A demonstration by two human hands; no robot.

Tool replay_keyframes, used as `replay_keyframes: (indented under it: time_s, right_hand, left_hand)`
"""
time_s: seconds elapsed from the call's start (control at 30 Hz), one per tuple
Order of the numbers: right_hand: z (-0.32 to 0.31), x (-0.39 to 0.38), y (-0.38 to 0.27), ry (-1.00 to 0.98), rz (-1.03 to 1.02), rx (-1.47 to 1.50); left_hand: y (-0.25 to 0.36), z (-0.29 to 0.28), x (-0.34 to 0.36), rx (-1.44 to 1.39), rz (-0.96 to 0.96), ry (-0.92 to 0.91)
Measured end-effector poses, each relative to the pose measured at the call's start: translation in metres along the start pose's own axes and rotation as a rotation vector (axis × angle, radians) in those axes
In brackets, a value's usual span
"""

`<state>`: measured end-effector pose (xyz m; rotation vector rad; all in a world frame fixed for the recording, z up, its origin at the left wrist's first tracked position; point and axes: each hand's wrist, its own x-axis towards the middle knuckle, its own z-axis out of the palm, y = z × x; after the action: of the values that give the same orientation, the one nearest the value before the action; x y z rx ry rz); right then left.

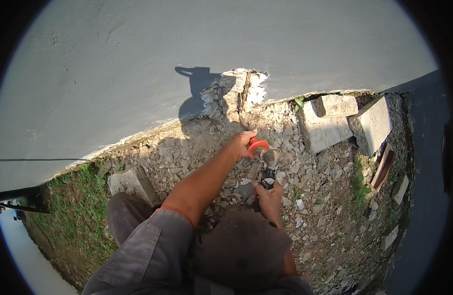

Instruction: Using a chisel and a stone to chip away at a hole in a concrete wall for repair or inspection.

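While left fingers grip orange tool, right fingers clasp dark, indistinct object.

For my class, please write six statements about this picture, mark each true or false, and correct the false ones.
1. The left hand holds a tool with an orange-red curved part. True.
2. A dark shadow falls on the grey wall. True.
3. The foot of the wall is unbroken throughout. False: it has a broken patch with a brown rod in it.
4. The right hand is nearer the wall than the left hand. False: the left hand is nearer.
5. Pale slabs lie to the right of both hands. True.
6. The wide grassy patch lies to the right of the hands. False: it lies to their left.
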<state>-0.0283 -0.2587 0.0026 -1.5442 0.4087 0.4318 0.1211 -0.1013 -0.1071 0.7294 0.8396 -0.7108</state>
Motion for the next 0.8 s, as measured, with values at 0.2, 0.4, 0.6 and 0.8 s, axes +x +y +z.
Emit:
replay_keyframes:
  time_s: [0.2, 0.4, 0.6, 0.8]
  right_hand:
    - [-0.085, -0.043, 0.022, 0.207, 0.056, -0.082]
    - [-0.135, -0.075, 0.043, 0.217, 0.31, 0.081]
    - [-0.128, -0.055, 0.02, 0.316, -0.01, -1.218]
    - [0.007, 0.062, -0.03, -0.127, -0.58, -0.653]
  left_hand:
    - [-0.007, -0.023, -0.069, 0.307, 0.011, 0.06]
    - [-0.054, -0.039, -0.146, 0.303, 0.147, 0.177]
    - [-0.049, -0.044, -0.165, 0.431, 0.107, -0.01]
    - [-0.056, -0.075, -0.207, 0.5, 0.219, 0.078]
